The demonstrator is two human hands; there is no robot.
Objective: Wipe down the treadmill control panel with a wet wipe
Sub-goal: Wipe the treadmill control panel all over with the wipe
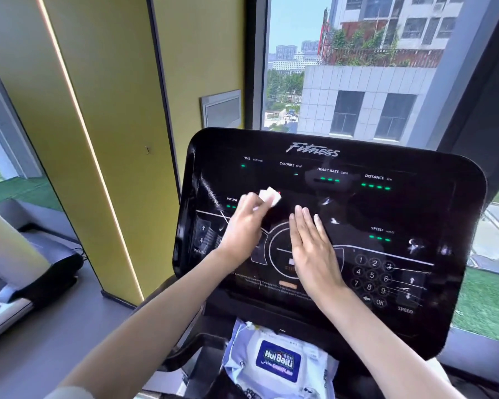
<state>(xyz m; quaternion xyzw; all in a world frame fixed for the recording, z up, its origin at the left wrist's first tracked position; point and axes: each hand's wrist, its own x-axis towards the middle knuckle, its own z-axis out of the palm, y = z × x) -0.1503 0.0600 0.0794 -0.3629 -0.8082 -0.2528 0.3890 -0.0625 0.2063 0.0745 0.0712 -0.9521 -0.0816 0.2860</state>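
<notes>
The black glossy treadmill control panel (386, 214) fills the middle of the view, with green readouts and a number keypad at its lower right. My left hand (244, 226) pinches a small folded white wet wipe (269, 197) against the panel's left side, near the INCLINE readout. My right hand (311, 249) lies flat on the panel's centre over the round start/stop ring, fingers together and extended, holding nothing.
A white pack of wet wipes (277, 361) with a blue label rests in the tray below the panel. A yellow pillar (98, 139) stands to the left, another treadmill (26, 272) at far left, and a window (357, 67) behind.
</notes>
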